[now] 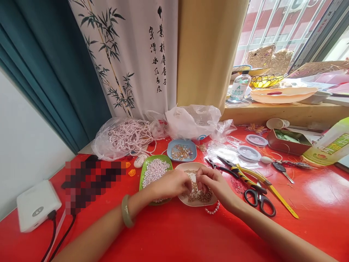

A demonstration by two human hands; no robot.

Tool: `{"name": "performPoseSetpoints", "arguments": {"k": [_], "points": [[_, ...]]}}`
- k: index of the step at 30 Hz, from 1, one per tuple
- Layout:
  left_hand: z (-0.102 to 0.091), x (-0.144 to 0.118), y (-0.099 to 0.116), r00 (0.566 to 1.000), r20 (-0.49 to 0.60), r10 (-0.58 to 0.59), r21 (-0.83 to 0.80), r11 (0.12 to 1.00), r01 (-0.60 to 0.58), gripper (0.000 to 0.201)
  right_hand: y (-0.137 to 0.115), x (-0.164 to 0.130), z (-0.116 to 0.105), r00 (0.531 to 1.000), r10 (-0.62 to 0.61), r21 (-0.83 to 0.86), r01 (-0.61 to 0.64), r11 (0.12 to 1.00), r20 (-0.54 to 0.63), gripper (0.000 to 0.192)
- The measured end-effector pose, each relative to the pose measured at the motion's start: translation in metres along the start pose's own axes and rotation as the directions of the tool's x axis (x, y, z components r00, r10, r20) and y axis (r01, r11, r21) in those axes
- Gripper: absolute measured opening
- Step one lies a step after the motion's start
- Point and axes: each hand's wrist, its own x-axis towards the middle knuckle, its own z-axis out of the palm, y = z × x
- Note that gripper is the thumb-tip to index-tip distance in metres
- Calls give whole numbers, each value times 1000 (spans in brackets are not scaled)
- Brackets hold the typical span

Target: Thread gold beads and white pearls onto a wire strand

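Note:
My left hand (171,183) and my right hand (214,183) meet, fingertips pinched together, over a beige dish (185,168) of small gold beads on the red table. What the fingertips pinch is too small to make out. A short strand of pearls (213,210) hangs from under my right hand onto the table. A green dish (152,171) full of loose pearls sits just left of the beige one, partly under my left hand. A jade bangle (126,211) is on my left wrist.
A blue dish (181,150) of gold findings and a plastic bag of pearl strands (125,137) lie behind. Black scissors (259,200), pliers (240,174) and a yellow strip (272,191) lie to the right. A white power bank (36,205) sits at far left, a tin box (289,141) at right.

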Motion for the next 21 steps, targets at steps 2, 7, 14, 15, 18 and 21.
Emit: {"name": "performPoseSetpoints", "arguments": {"k": [2,7,14,15,18,21], "points": [[-2,3,-3,998,-61,-35,-148,989,26,18,-1,0,0,1000,2,9,-2,1000,5,11],[-6,10,-10,971,-124,-203,-612,786,86,19,0,0,0,1000,9,42,-10,999,21,10],[-8,10,-12,948,-29,-316,-879,460,127,20,3,0,1,999,22,-2,-22,1000,47,11],[-8,10,-12,946,-13,-323,-892,432,136,19,3,0,1,998,23,-10,-22,1000,52,11],[-8,10,-12,947,12,-322,-909,392,144,18,5,0,1,998,30,-30,-29,999,63,10],[-7,11,-13,952,7,-307,-909,395,134,17,4,0,0,997,38,-38,-35,999,66,10]]}}
